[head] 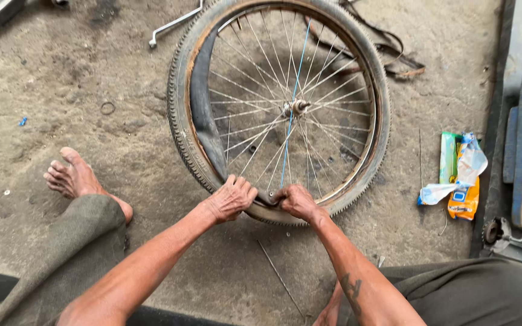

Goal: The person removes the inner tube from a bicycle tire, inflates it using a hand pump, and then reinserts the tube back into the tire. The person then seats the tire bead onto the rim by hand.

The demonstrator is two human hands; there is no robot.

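Both hands tuck the inner tube at the near rim of the bicycle wheel

Bicycle wheel (pixel 279 108) lies flat on concrete floor (pixel 92 121); left hand (pixel 231 198) and right hand (pixel 297 202), close together, clamp inner tube (pixel 203 115) there. Best worked in short bites along the rim, keeping the tube untwisted.

Soft, even daylight, faint shadows, sharp focus throughout, slight wide-angle bending toward the edges

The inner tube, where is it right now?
In the head view, the inner tube hangs inside the wheel's left side, its lower end gripped by the left hand and right hand.
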